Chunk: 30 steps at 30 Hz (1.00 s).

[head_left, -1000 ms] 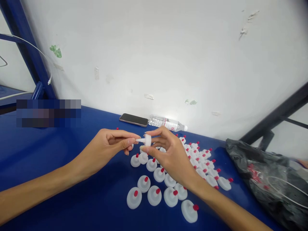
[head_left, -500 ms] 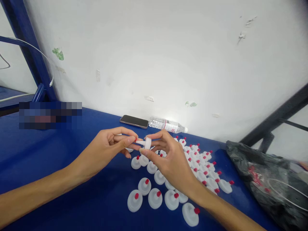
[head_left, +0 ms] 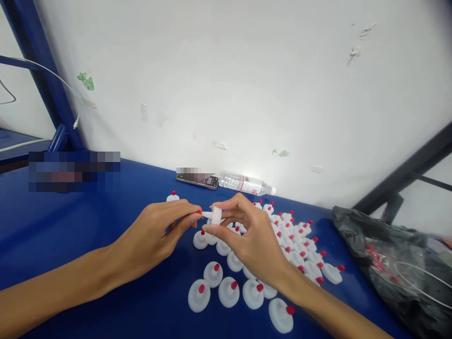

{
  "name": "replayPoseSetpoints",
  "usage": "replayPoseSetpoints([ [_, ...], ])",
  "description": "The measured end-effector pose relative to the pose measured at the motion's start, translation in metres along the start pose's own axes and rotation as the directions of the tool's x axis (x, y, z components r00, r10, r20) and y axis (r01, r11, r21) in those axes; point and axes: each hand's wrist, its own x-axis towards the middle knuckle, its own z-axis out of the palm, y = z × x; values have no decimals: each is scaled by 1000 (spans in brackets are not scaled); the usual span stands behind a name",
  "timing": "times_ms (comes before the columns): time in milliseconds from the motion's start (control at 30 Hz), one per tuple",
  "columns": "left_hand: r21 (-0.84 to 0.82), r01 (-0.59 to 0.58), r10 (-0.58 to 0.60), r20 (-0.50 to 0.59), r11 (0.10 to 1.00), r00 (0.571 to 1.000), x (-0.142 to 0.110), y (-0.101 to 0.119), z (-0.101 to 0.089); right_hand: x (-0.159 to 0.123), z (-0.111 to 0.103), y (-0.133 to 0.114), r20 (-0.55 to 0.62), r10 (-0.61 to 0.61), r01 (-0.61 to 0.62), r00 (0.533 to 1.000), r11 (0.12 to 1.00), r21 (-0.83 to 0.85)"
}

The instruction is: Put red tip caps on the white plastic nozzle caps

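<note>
My right hand (head_left: 247, 238) pinches a white nozzle cap (head_left: 215, 215) sideways above the blue table (head_left: 106, 226). The fingertips of my left hand (head_left: 158, 235) pinch a small red tip (head_left: 199, 213) at the end of that cap's nozzle. Both hands meet a little above several finished white caps with red tips (head_left: 229, 287), which stand in rows on the table below and to the right. One more cap (head_left: 173, 197) stands alone behind my left hand.
A phone (head_left: 197, 179) and a lying clear water bottle (head_left: 245, 183) rest by the white wall. At the right edge sits a black plastic bag (head_left: 388, 263) holding red and white parts. Blue frame posts (head_left: 42, 75) rise at the left.
Both hands have sunk slightly toward the table. My left fingers have brought a red tip onto the nozzle end of the white cap. The phone screen has lit up.
</note>
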Motion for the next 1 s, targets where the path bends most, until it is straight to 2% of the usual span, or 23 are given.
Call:
replayPoseSetpoints([
  [133,-19,-88,88,-19,996,996,-7,2,0,-3,5,0,-15,-106,105,994,993,-53],
  [433,15,-178,179,-120,984,977,-9,11,4,-12,15,0,-43,-150,152,988,988,30],
  [667,53,-221,226,-127,974,966,-12,10,4,-12,14,-5,-6,-72,72,997,996,45],
  [1000,110,-288,298,-88,951,951,-13,-3,5,-13,11,-9,45,64,-63,997,997,-33],
])
